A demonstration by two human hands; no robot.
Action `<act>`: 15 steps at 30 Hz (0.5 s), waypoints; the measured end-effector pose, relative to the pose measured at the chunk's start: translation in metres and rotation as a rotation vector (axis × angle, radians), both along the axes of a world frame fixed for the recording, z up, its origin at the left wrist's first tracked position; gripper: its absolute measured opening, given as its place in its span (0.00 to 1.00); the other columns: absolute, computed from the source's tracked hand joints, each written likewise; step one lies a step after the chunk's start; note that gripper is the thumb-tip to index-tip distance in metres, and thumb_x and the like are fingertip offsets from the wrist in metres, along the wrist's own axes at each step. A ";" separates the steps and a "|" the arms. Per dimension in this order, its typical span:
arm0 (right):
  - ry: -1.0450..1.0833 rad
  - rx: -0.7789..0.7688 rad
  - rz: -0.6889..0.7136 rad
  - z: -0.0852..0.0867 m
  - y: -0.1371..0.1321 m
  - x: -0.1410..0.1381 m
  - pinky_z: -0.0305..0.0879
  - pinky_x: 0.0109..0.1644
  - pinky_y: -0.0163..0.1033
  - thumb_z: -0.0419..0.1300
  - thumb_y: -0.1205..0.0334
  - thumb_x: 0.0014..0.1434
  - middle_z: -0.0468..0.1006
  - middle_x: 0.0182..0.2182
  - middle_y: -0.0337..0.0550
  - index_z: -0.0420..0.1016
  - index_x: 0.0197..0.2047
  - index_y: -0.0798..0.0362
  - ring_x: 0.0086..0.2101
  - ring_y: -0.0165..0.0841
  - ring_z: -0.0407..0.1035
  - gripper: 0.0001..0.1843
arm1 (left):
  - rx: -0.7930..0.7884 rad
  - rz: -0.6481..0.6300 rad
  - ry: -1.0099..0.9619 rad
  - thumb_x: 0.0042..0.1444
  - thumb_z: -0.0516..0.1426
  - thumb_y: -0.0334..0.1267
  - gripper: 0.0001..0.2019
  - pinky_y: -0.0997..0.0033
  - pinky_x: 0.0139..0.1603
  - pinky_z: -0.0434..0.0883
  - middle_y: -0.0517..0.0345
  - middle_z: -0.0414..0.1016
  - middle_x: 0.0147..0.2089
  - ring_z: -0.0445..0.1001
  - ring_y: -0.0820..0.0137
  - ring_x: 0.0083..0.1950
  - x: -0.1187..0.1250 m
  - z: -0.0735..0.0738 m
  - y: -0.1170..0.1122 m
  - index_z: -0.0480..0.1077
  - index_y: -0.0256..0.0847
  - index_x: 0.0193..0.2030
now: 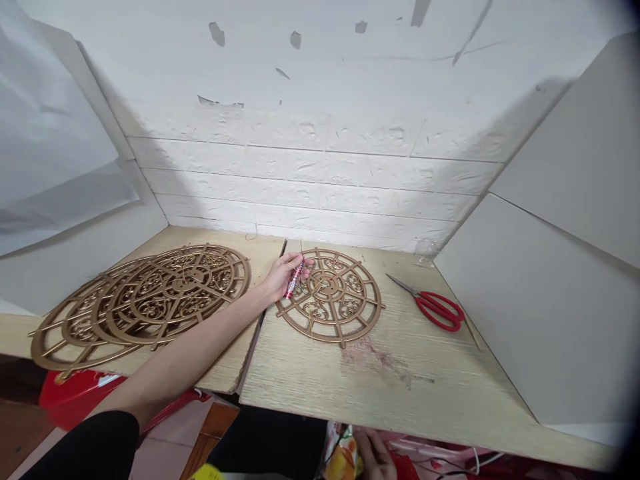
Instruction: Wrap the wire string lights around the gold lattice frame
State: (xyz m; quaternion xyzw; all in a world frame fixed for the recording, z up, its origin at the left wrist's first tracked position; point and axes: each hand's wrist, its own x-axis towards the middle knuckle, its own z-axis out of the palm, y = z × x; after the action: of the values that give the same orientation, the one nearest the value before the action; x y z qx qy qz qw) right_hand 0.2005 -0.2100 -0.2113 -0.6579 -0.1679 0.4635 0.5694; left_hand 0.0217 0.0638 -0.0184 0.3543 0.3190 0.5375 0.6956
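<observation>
My left hand [284, 275] reaches across the wooden table [400, 373] and closes on a small red lighter [295, 280], right at the left rim of a gold openwork disc [331, 295] lying flat. My right hand [374, 455] is low under the table's front edge, among bright packaging; its fingers curl, and whether they hold anything is hidden.
A stack of larger gold openwork discs [145, 297] lies on the left board. Red-handled scissors [434, 307] rest to the right of the single disc. White panels close in both sides and the back wall. A red container [75, 397] sits below the left edge.
</observation>
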 end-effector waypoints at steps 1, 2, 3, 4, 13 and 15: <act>0.087 0.053 -0.006 -0.001 0.007 -0.013 0.72 0.30 0.41 0.70 0.41 0.38 0.81 0.27 0.45 0.79 0.31 0.54 0.29 0.45 0.76 0.25 | -0.003 -0.001 0.001 0.52 0.63 0.29 0.08 0.76 0.28 0.74 0.47 0.80 0.36 0.75 0.74 0.25 0.000 0.000 0.000 0.68 0.35 0.35; 0.143 0.095 -0.018 -0.002 0.013 -0.023 0.72 0.32 0.40 0.71 0.43 0.38 0.81 0.26 0.44 0.78 0.30 0.55 0.30 0.43 0.76 0.24 | -0.005 -0.002 0.004 0.52 0.63 0.29 0.08 0.76 0.28 0.74 0.47 0.80 0.36 0.75 0.74 0.25 0.000 0.001 0.000 0.68 0.35 0.35; 0.174 0.130 -0.040 -0.003 0.019 -0.031 0.72 0.35 0.39 0.72 0.46 0.38 0.81 0.26 0.43 0.78 0.29 0.55 0.32 0.42 0.76 0.22 | -0.006 -0.004 0.008 0.52 0.63 0.29 0.07 0.76 0.28 0.74 0.47 0.80 0.36 0.75 0.74 0.25 0.000 0.001 -0.001 0.67 0.35 0.35; 0.185 0.157 -0.064 -0.005 0.024 -0.036 0.72 0.38 0.39 0.72 0.48 0.38 0.81 0.26 0.43 0.78 0.29 0.55 0.33 0.42 0.76 0.21 | -0.006 -0.005 0.012 0.52 0.63 0.29 0.07 0.76 0.28 0.74 0.48 0.80 0.36 0.75 0.74 0.25 0.000 0.002 -0.001 0.67 0.35 0.35; -0.005 0.201 0.174 -0.025 0.014 -0.036 0.69 0.38 0.38 0.69 0.40 0.42 0.79 0.24 0.43 0.77 0.28 0.56 0.29 0.38 0.73 0.25 | -0.004 -0.007 0.047 0.54 0.61 0.28 0.04 0.75 0.27 0.73 0.49 0.80 0.35 0.74 0.74 0.24 0.000 0.004 -0.003 0.68 0.35 0.34; -0.186 0.242 0.337 -0.022 0.006 -0.028 0.67 0.35 0.36 0.66 0.37 0.47 0.77 0.23 0.42 0.76 0.26 0.55 0.28 0.36 0.72 0.26 | 0.007 -0.014 0.039 0.55 0.60 0.28 0.03 0.75 0.28 0.74 0.49 0.80 0.35 0.75 0.74 0.25 -0.001 0.003 -0.001 0.68 0.35 0.35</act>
State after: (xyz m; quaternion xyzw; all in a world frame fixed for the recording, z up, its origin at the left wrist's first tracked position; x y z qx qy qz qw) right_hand 0.1724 -0.2040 -0.2338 -0.5874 -0.3815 0.4658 0.5407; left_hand 0.0209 0.0628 -0.0158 0.3696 0.3281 0.5267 0.6916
